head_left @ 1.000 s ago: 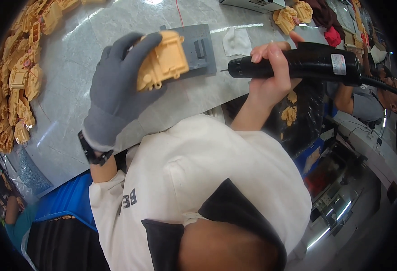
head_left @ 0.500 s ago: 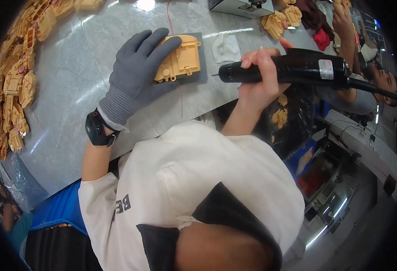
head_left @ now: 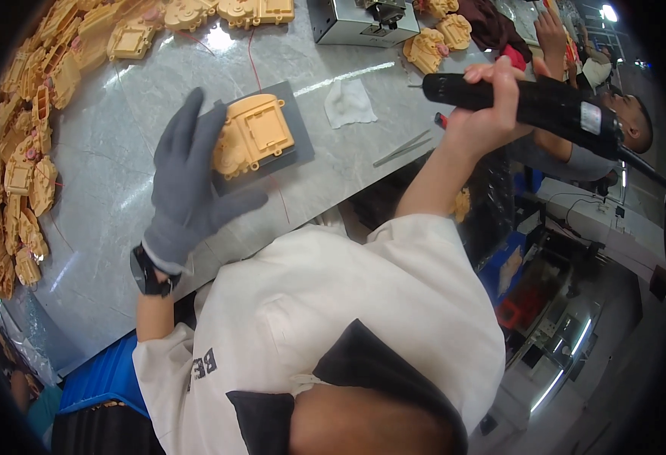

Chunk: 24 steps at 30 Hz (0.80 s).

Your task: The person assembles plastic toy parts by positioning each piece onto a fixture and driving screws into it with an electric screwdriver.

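Note:
A yellow-orange plastic housing lies on a dark grey square pad on the table. Just left of it is my left hand in a grey glove, fingers apart and thumb stretched out, holding nothing. A thin red wire sticks out from the pad's near side. My bare right hand is wrapped round a black electric screwdriver, raised above the table's right side. Its thin bit points left, well away from the housing, and its cable runs off to the right.
Many similar yellow housings are heaped along the table's left and far edges. A grey metal box stands at the back. A white cloth and tweezers lie right of the pad. Another person is at the far right.
My left hand has come off the housing and moved left and nearer, its fingers spreading. The screwdriver has moved right and up in my right hand. Tweezers now show on the table.

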{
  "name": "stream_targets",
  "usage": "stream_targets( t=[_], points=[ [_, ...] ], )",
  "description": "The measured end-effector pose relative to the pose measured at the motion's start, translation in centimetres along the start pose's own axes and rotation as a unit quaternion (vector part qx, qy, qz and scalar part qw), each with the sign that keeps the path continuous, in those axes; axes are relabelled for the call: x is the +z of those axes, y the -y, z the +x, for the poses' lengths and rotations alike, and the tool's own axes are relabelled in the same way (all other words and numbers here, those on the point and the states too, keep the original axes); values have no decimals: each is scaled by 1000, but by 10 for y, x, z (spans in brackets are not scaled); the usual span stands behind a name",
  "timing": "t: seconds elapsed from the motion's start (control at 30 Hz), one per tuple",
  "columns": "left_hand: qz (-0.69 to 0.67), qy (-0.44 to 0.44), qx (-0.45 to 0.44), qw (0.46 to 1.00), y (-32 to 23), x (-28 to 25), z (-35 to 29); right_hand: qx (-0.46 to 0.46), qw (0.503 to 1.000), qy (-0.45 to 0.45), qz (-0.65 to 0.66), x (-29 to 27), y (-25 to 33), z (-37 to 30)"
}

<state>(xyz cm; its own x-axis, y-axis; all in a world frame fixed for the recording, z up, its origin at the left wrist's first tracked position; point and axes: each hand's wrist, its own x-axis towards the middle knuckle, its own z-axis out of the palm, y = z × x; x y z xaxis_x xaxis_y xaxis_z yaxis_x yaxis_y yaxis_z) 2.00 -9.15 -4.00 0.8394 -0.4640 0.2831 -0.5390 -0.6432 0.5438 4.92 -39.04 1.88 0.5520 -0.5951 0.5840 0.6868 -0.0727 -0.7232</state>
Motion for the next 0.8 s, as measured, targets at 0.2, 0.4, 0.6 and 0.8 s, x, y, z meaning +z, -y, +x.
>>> stream_targets(
  t=[0.2,0.4,0.6,0.8],
  points=[
    [177,40,37,983,-25,25,36,-134,983,87,-88,-8,-47,72],
    [59,-130,30,989,-25,8,26,23,998,-4,-65,79,-40,48],
    [14,6,-31,999,5,43,10,-27,992,75,-101,64,-72,47],
    [-76,-66,-97,990,14,54,4,47,985,122,-113,47,-27,-1]
  ],
)
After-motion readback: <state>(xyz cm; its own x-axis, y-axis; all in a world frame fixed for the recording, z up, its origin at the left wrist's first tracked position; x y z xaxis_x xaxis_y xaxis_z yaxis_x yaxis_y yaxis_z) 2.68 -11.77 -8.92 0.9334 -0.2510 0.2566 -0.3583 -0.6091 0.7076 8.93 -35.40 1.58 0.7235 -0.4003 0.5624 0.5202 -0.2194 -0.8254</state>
